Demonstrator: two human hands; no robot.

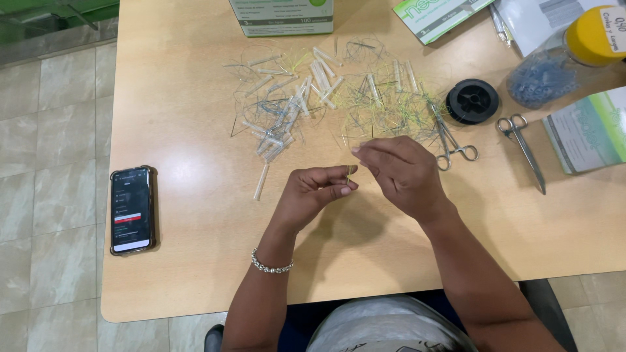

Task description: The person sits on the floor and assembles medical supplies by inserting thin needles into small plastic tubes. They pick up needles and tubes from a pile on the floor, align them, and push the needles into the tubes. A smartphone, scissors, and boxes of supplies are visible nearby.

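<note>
A thin yellow-green thread is pinched between the left hand and right hand above the worktop, near a yellow-lidded jar filled with small bluish pieces.

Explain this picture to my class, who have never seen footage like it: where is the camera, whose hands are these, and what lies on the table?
The one picture comes from a camera worn on a person's head, looking down at their own two bare hands over a wooden table. The left hand pinches a thin yellow-green strand; the right hand meets it from above. Whether the right fingers grip the strand too is unclear. Behind the hands lies a tangle of fine threads and small clear tubes. To the right are forceps, a black spool, scissors and a yellow-lidded jar. A phone lies at the left.
</note>
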